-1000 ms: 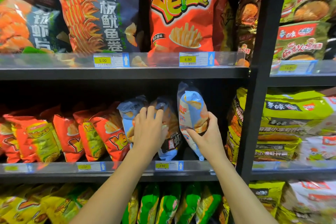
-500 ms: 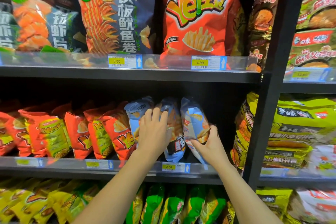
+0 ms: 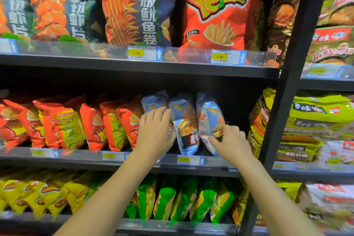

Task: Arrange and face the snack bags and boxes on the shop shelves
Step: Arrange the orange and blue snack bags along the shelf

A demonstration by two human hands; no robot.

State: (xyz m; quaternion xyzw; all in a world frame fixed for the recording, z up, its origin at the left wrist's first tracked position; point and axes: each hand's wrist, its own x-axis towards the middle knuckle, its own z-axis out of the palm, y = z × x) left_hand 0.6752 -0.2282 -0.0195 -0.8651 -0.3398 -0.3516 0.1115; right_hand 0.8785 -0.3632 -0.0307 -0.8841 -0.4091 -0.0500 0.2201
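Three light blue snack bags stand side by side on the middle shelf (image 3: 216, 164). My left hand (image 3: 155, 132) lies with straight fingers against the leftmost blue bag (image 3: 153, 100) and hides its lower part. The middle blue bag (image 3: 185, 124) stands upright between my hands. My right hand (image 3: 229, 142) pinches the lower edge of the rightmost blue bag (image 3: 208, 115), which stands edge-on and tilted. A row of red snack bags (image 3: 92, 124) fills the shelf to the left of the blue ones.
Large dark blue (image 3: 138, 7) and red (image 3: 220, 11) bags stand on the upper shelf. Yellow bags (image 3: 38, 191) and green bags (image 3: 172, 197) fill the lower shelf. A black upright post (image 3: 283, 113) borders the bay on the right, with green noodle packs (image 3: 314, 120) beyond it.
My right hand has slid down the rightmost blue bag to its lower edge. My left hand has shifted slightly left onto the leftmost blue bag. The camera has moved closer.
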